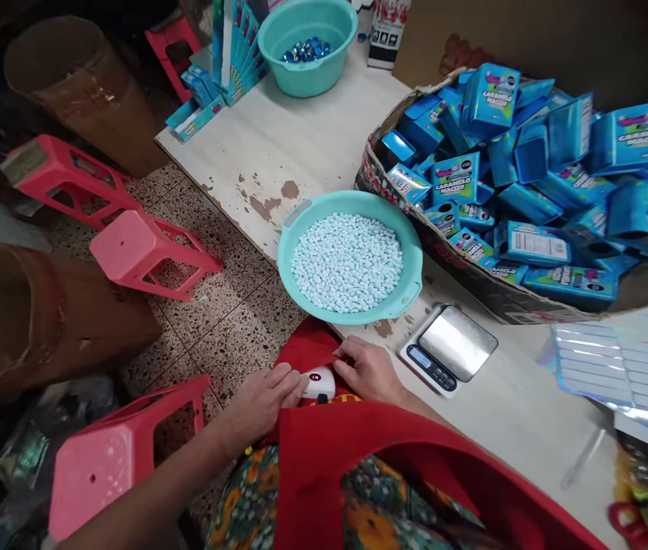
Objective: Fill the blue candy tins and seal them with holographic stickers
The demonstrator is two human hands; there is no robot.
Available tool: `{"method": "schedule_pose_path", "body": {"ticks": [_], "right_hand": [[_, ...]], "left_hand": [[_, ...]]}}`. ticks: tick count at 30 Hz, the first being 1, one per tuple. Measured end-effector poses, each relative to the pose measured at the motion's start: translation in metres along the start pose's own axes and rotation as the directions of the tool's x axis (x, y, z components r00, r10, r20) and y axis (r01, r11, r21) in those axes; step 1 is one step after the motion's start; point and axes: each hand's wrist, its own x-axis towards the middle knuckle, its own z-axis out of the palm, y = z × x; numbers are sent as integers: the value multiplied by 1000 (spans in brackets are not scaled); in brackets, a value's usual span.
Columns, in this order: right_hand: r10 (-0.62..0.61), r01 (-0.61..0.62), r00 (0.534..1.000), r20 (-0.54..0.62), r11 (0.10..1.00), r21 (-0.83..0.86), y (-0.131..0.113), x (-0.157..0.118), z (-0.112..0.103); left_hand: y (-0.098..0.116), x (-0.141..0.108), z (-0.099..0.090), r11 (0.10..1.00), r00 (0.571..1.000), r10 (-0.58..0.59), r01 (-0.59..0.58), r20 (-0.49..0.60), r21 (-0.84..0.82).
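Observation:
In my lap lies a small white device [320, 384] with a dark round mark, on the red apron [324, 435]. My left hand [267, 399] is closed at its left end, the fingertips gripping it there. My right hand [368, 372] pinches the edge of the red cloth just to the right of the device. Beyond both hands, a turquoise basin [409, 267] full of small pale pellets stands at the table's edge. A digital scale [457, 344] with a bare metal plate sits to the right of my right hand.
A large carton [476, 289] heaped with blue candy boxes [455, 179] takes up the right. At the back is another turquoise basin [308, 72] with blue wrapped pieces. Pink stools [129, 244] and cardboard drums [72, 313] stand on the floor at left. Shiny printed sheets [627, 359] lie at right.

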Motion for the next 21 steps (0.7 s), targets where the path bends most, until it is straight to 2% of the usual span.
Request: {"method": "schedule_pose_path", "body": {"ticks": [6, 11, 14, 17, 21], "right_hand": [[-118, 120, 993, 24, 986, -112, -1, -3, -7], [-144, 133, 989, -26, 959, -249, -8, 6, -19], [-148, 128, 987, -58, 958, -256, -8, 9, -22], [-127, 108, 990, -58, 958, -265, -7, 8, -22], [-115, 113, 993, 11, 947, -301, -8, 10, -20]], "left_hand": [[15, 4, 5, 993, 991, -112, 115, -70, 40], [15, 15, -13, 995, 992, -95, 94, -81, -15], [14, 20, -19, 995, 990, -104, 102, -95, -19], [10, 20, -16, 993, 982, -120, 121, -148, 3], [-1, 17, -3, 990, 983, -135, 139, -124, 25]]}}
